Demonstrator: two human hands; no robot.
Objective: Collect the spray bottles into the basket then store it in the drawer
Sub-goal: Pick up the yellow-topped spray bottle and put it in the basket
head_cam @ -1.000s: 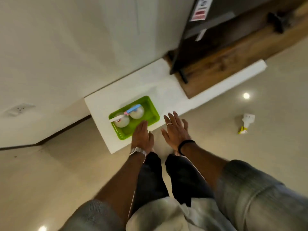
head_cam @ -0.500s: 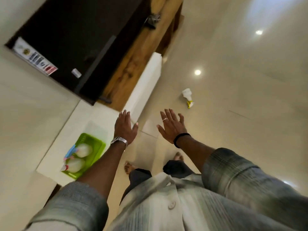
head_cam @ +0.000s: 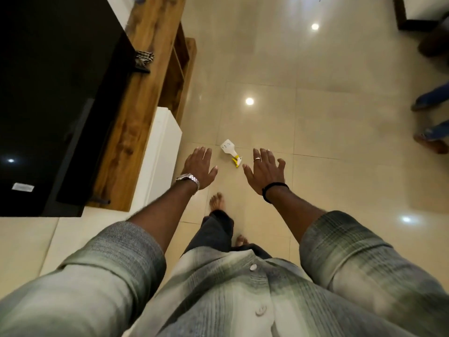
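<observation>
A white spray bottle (head_cam: 230, 152) with a yellow nozzle lies on the floor (head_cam: 315, 132) at frame centre, between the left hand (head_cam: 199, 168) and right hand (head_cam: 265, 170), both held out with fingers spread, empty.

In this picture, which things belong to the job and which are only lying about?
Belongs to the job:
- white spray bottle with yellow nozzle, lying on the floor
- left hand and right hand, both open and empty

Only lying about:
- black television
- wooden stand
- crumpled cloth on the stand
</observation>
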